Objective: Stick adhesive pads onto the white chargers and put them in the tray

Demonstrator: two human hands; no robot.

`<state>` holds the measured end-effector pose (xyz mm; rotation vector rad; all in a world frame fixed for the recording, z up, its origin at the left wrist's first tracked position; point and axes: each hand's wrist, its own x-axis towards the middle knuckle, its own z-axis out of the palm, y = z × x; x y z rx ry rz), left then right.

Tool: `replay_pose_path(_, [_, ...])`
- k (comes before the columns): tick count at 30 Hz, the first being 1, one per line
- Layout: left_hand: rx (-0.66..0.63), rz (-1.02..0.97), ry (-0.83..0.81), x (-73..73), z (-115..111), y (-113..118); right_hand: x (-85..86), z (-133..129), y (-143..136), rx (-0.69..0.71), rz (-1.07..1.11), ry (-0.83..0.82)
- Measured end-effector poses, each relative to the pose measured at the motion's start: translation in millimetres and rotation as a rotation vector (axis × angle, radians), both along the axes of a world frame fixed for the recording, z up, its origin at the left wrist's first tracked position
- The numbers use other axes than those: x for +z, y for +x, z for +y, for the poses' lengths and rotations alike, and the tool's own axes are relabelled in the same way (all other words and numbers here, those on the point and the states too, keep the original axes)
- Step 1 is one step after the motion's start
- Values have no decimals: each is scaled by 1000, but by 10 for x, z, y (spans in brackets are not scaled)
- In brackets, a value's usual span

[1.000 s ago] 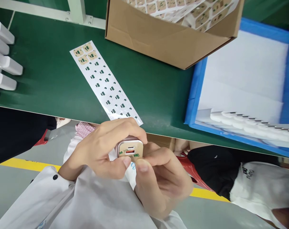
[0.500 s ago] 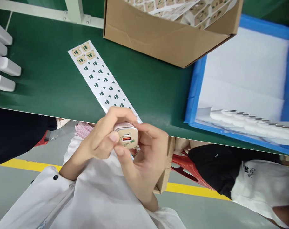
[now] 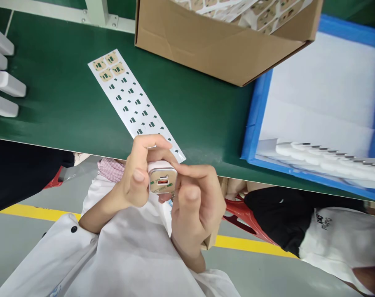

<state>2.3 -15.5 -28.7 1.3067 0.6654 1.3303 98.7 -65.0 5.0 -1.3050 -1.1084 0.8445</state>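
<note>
A small white USB charger [image 3: 161, 166] is held between my two hands, its port end turned up toward me. On that end lies a tan adhesive sticker [image 3: 158, 187] with green print, its cut-outs around the two ports. My left hand [image 3: 137, 173] curls round the charger's left and far sides, thumb raised beside it. From the right, my right hand [image 3: 200, 202] grips it with the fingers, its thumb lifted off the face. Just beyond my hands, a white sticker sheet [image 3: 134, 99] lies on the green table, with several tan stickers at its far end.
A cardboard box [image 3: 218, 49] full of sticker sheets stands behind. At right, a blue tray [image 3: 251, 123] lined with white holds a row of white pieces [image 3: 323, 154]. Several white chargers [image 3: 8, 82] stand at far left. People sit across the table, one with a white sleeve [image 3: 342, 231].
Both thumbs have come off the sticker face, and the right hand has turned slightly outward. The charger stays in my hands, tipped a little differently. The view has shifted slightly.
</note>
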Motion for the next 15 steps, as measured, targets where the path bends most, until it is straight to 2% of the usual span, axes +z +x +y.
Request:
replay_pose_path(3, [62,92,1,32,-37,-22,90,32,1,32,-64,-75])
replay_pose_path(6, [84,40,60,22,-47,-16,142,57,-6,6,-124,-87])
replay_pose_path(8, [85,19,27,18,-51,-14,148,75,8,-11,-134,-84])
replay_pose_path(15, [-61,-2,-178,-5,-40,-17,131,131,96,75,6,-161])
